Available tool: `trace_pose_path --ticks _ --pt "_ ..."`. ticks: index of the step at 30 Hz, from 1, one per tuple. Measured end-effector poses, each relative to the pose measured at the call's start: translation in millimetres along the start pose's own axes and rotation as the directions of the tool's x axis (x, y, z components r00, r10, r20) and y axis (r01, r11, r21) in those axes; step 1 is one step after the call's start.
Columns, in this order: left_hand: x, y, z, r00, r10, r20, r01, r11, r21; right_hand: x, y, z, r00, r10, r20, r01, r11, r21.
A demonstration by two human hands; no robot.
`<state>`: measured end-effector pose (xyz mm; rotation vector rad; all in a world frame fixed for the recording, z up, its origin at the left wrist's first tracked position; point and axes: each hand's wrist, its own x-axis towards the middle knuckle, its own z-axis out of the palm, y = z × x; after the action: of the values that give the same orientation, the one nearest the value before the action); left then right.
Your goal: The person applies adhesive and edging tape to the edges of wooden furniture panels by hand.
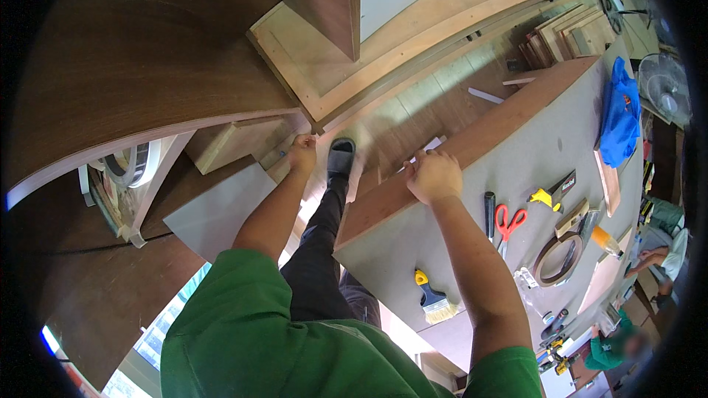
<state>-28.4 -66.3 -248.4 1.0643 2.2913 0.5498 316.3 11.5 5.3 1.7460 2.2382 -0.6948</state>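
My left hand [301, 153] is closed in a pinch at the corner where the brown panel meets the pale wooden frame [319, 103]. Whatever its fingertips hold is too small to name. Over the long wooden edge [472, 144] of the grey-topped workbench, my right hand [434, 177] has its fingers curled in. What it grips, if anything, is hidden, though a white piece [436, 142] shows just past it. On the bench beside my right forearm lie red-handled scissors [510, 222], a black-handled tool [490, 210] and a paintbrush [434, 298].
Farther right on the bench are a yellow-handled saw [553, 191], a tape roll [557, 259] and a blue cloth [619, 114]. A large brown panel [147, 51] rises at the left. Stacked boards [568, 33] and a fan [664, 88] stand beyond. Another person [616, 346] is at lower right.
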Motion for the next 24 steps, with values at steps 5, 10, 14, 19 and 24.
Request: trace_pose_path --ticks 5,10,14,19,24 --pt "6 8 22 0.972 -0.218 0.084 0.221 0.975 -0.03 -2 11 12 1.0 -0.007 -0.005 0.006 0.996 -0.087" --pt "19 24 21 0.889 -0.337 0.31 0.45 0.771 -0.451 0 5 5 0.999 0.017 0.04 -0.014 0.996 -0.087" --pt "25 33 26 0.911 -0.332 0.243 0.41 0.79 -0.457 1 3 3 0.998 0.022 0.062 -0.018 0.997 -0.072" --pt "30 25 29 0.934 -0.323 0.152 0.354 0.894 -0.275 0 3 2 0.997 0.025 0.07 -0.021 0.998 -0.057" --pt "24 24 31 0.916 -0.337 0.218 0.393 0.865 -0.312 -2 8 7 0.997 0.032 0.072 -0.029 0.998 -0.05"
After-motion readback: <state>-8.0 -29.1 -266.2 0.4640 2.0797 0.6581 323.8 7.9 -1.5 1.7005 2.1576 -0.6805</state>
